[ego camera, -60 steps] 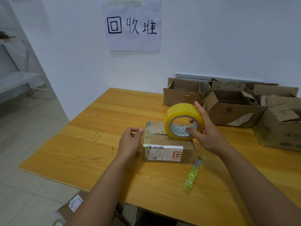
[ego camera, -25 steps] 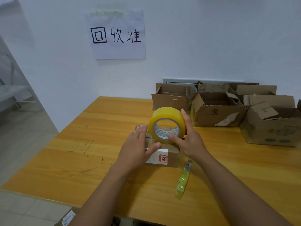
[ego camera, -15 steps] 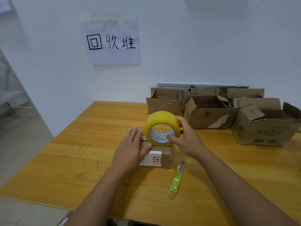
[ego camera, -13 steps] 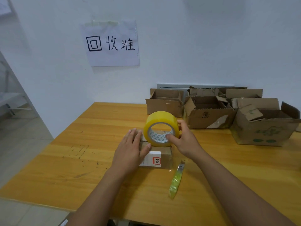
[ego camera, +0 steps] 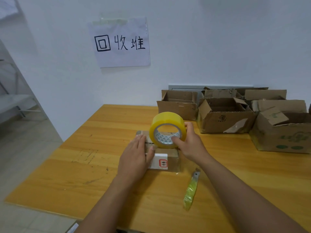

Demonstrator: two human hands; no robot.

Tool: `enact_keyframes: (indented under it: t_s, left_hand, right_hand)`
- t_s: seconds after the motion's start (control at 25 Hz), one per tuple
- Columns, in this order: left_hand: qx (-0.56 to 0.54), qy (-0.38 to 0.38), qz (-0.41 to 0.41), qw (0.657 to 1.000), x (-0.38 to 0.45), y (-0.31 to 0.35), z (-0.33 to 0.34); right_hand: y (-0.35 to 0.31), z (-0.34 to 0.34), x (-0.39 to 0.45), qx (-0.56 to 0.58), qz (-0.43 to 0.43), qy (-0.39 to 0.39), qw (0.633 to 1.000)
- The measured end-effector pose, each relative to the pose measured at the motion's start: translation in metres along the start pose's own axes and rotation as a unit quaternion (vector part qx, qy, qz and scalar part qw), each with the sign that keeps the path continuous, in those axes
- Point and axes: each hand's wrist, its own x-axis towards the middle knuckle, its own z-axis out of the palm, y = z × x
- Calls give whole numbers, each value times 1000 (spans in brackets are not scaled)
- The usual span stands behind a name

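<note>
At bench (ego camera: 84,165) middle: small parcel box (ego camera: 173,158), label toward camera, tape roll (ego camera: 165,119) on edge atop it. Right grip (ego camera: 190,145) curled round roll (thumb inside core, fingers over rim). Left grip (ego camera: 136,158) flat, fingers straight, pressing box top. Step, likely: laying tape along top seam. Next calls for steady pull across box, then cutter (ego camera: 191,190), lying near box on right.

Yellow tape roll (ego camera: 166,122), brown box (ego camera: 171,156), green-wrapped cutter (ego camera: 191,193).
</note>
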Motion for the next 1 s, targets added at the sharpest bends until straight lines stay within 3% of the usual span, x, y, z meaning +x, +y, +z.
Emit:
enact_keyframes:
  t_s: [0.2,0.52,0.76,1.0]
  left_hand:
    - [32,-24,-2,999,2,3,1]
    - [38,-78,9,996,1,0,-1]
    - [45,-76,29,996,2,-2,0]
    - [49,-70,51,995,2,-6,-2]
  right_hand:
    - [10,-38,4,-90,-33,81,992]
    - [11,-45,-3,-118,-66,89,987]
    - [21,-35,-1,7,-5,73,997]
    - [23,-23,-3,159,75,52,983]
